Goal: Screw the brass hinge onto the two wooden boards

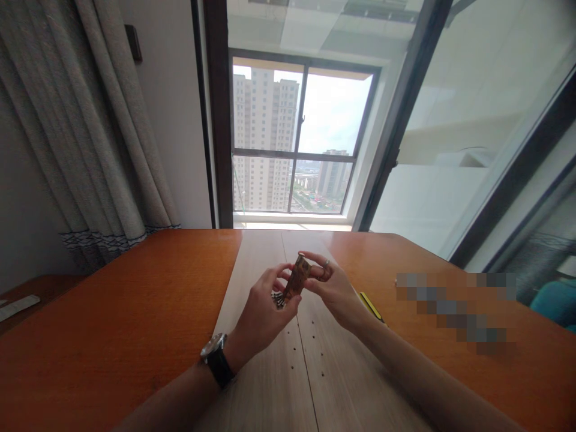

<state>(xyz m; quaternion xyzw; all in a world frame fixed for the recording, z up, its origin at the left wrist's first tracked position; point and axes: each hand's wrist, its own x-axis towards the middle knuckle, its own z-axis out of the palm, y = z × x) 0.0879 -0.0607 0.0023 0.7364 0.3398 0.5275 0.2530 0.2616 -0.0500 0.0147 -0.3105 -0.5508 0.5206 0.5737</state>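
Because directions are read from the metal piece [297, 277], the grey curtain [105, 132] is entered first, at ten o'clock. At nine: orange table [157, 288]. At eight: black-strapped wristwatch [218, 355]; then left hand [265, 306], curled, by which the piece's lower end is gripped, together with slim screw-like parts [278, 299]. Centre: the piece itself, brassy, hinge-like, tilted, held above pale boards [328, 393]. At six: small dark holes [294, 348]. At three: right hand [335, 288], by which the upper end is pinched. Between three and four: yellow-and-black object [371, 306], kind undetermined. Step in hand, as judged: piece being handled two-handed. For any next move, a steady left grip seems called for, lest the slim parts be dropped.
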